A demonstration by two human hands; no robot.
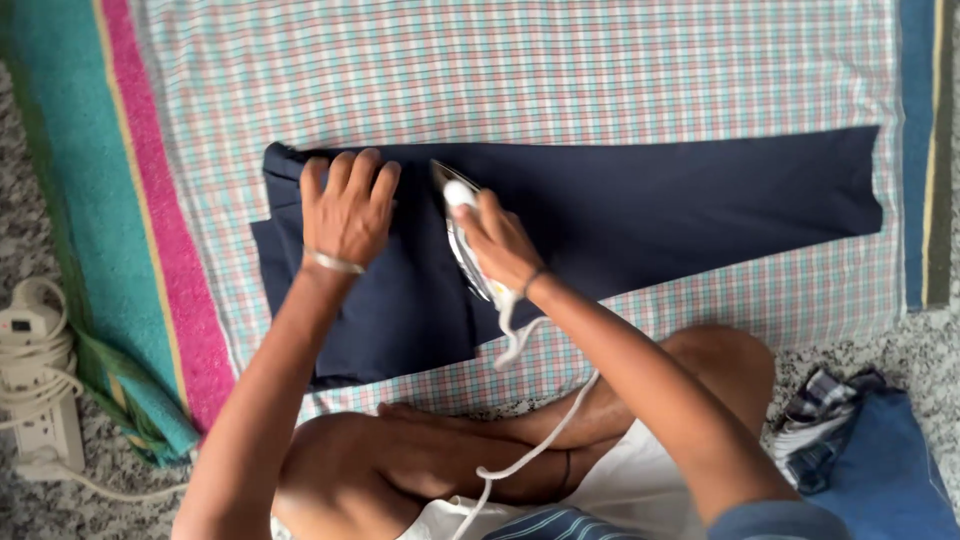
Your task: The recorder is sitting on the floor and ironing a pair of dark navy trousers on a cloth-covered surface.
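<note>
Dark navy trousers lie flat on a pink and teal checked cloth. My left hand presses flat on the trousers near their left end, fingers spread, a thin bangle on the wrist. My right hand grips the handle of a white electric iron that rests on the trousers just right of the left hand. The iron's white cord runs down over my crossed legs.
A teal, pink and yellow striped towel lies under the checked cloth at the left. A white power strip with coiled cable sits on the speckled floor at far left. Folded checked and blue clothes lie at lower right.
</note>
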